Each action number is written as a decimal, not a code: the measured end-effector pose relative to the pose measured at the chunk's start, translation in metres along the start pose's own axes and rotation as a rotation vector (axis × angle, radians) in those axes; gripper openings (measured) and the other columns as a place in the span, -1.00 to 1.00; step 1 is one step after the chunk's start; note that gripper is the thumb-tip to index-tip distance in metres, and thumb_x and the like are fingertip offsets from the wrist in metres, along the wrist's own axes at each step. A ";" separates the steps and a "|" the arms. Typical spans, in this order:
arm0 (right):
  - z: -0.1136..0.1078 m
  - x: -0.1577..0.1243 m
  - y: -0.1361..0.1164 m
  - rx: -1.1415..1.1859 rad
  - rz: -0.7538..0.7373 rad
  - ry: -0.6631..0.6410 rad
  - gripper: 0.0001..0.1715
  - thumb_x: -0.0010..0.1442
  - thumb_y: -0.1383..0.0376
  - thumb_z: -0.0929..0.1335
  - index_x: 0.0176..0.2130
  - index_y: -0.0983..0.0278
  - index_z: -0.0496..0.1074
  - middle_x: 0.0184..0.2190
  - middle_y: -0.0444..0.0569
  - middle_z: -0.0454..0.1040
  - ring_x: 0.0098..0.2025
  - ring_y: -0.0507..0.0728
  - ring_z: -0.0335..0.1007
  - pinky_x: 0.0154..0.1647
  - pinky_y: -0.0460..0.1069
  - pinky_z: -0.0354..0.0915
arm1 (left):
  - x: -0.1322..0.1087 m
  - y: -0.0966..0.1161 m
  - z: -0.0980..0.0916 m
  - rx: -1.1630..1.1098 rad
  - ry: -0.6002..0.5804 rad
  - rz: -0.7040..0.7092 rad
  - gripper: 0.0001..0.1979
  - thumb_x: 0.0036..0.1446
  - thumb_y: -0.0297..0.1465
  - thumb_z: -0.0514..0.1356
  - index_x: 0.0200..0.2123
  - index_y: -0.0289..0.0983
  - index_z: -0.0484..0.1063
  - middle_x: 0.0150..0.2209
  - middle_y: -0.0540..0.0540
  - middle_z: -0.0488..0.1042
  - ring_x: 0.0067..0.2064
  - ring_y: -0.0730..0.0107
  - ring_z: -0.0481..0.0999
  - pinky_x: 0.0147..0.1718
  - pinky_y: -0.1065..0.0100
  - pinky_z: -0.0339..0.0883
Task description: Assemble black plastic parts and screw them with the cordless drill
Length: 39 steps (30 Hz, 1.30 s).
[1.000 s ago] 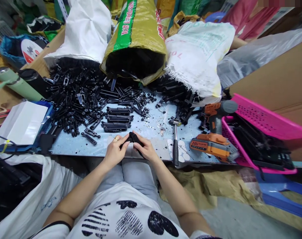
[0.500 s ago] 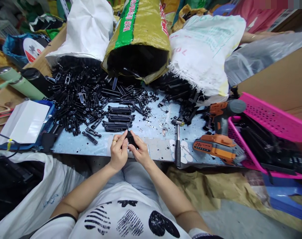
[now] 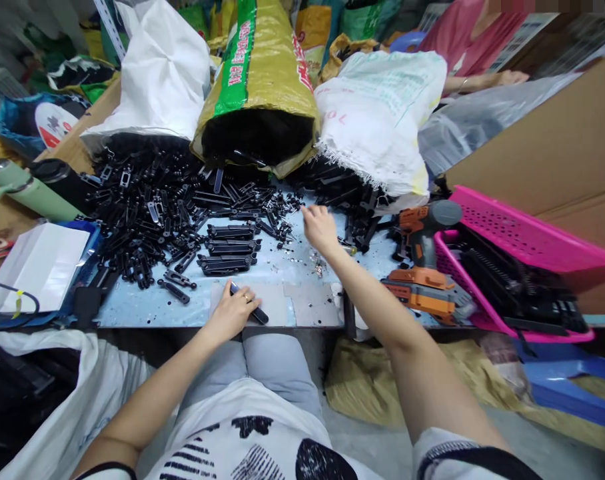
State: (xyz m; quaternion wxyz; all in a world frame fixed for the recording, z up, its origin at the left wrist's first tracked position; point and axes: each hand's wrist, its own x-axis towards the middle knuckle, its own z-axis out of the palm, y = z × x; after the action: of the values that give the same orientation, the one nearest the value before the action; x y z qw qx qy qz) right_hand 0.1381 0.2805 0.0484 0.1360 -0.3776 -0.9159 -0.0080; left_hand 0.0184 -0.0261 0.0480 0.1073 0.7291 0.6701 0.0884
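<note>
Near the front edge of the table, my left hand (image 3: 237, 310) is closed around a slim black part (image 3: 257, 312), pressing it down on a grey plate (image 3: 277, 293). One end of the part sticks out past the fingers. My right hand (image 3: 320, 227) reaches forward to the edge of a scatter of small pins and screws (image 3: 285, 230). Its fingers are bent together, and whatever is between them is too small to make out. Beyond my left hand, several long black assembled pieces (image 3: 227, 257) lie in a stack of rows.
A large heap of black parts (image 3: 147, 207) spreads at the left. Behind stand a white sack (image 3: 162, 73), a yellow-green sack (image 3: 262, 73) and another white sack (image 3: 382, 113). Right are a hammer (image 3: 350, 313), a cordless drill (image 3: 427, 287) and a pink basket (image 3: 532, 233). A co-worker's arm (image 3: 482, 81) shows behind.
My hands have parted. The left has lowered the black part onto the table; the right has let go of it and moved forward and right to the small pins. The view has shifted slightly.
</note>
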 end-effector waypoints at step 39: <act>-0.055 -0.079 -0.036 0.587 -0.512 -0.635 -0.51 0.20 -0.05 0.27 -0.12 0.28 0.39 -0.31 -0.05 0.44 -0.32 0.07 0.34 -0.28 -0.07 0.21 | 0.010 -0.022 0.017 -0.026 0.035 -0.044 -0.64 0.27 -0.33 0.01 0.10 -0.30 0.27 -0.15 -0.19 0.44 -0.07 0.17 0.37 -0.10 0.18 0.28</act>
State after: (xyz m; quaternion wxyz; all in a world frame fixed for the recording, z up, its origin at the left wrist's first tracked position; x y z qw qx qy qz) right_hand 0.1796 0.1939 0.0848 -0.0552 -0.0703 -0.9390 0.3320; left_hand 0.0026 -0.0147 0.0255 0.1067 0.7112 0.6865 0.1076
